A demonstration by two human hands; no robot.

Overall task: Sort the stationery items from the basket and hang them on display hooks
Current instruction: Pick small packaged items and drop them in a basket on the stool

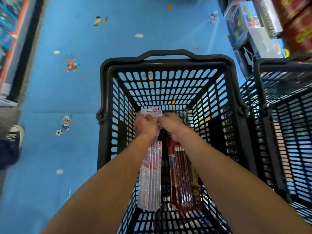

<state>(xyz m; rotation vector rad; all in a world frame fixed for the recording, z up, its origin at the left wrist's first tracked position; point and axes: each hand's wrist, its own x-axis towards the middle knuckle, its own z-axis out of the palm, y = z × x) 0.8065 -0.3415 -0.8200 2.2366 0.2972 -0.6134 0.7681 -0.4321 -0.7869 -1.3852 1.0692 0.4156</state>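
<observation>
Left grip (146,125) pinching pink pack (150,174), inside basket (165,55)

Your basket (103,85) stands open-topped, its handle (166,52) folded along the far rim, clear of the mouth. Room remains toward the far wall and along the right wall; the middle is taken by your left hand (145,126), right hand (172,126), pink pencil pack (150,176) and red pencil pack (183,181). A second basket (276,65) sits just beside the right wall, shelves (249,27) behind. Floor (67,95) lies open leftward, save a shoe (16,132)

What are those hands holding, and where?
The left hand grips the pink pencil pack near its top; the right hand meets it there, grip unclear.
</observation>
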